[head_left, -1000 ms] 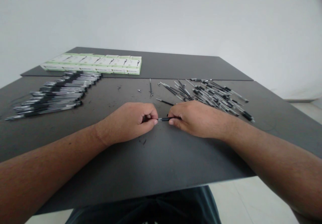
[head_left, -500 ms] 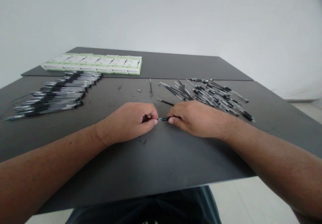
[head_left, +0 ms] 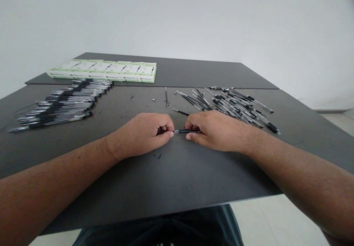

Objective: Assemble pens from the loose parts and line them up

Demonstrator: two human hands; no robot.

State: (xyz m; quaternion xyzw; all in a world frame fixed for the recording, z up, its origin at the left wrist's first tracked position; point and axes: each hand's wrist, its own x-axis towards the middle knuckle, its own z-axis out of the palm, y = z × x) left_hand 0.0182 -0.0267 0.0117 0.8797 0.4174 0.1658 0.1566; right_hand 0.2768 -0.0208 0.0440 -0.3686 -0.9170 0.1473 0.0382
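Observation:
A slim pen with a black grip [head_left: 184, 131] lies level between my two hands, just above or on the dark table. My left hand [head_left: 143, 132] pinches its silvery tip end between thumb and forefinger. Around the other end, my right hand [head_left: 218, 130] is loosely curled, its thumb and forefinger slightly parted with the black grip showing between them. The pen's rear end is hidden in that palm. Just beyond the right fingers lies a dark refill [head_left: 180, 111]. Farther off are another refill [head_left: 166, 97] and a small metal pen tip [head_left: 153, 99].
Many clear pen barrels with black grips [head_left: 238, 104] are heaped on the right, refills [head_left: 195, 99] beside them. A row of pens [head_left: 63, 100] lies on the left. Green-white boxes [head_left: 102, 69] line the back of the dark table [head_left: 166, 176]. Dark scraps [head_left: 157, 155] dot the surface.
My right thumb and forefinger have loosened and parted, so more of the pen's black grip shows. My left hand keeps its pinch in the same place.

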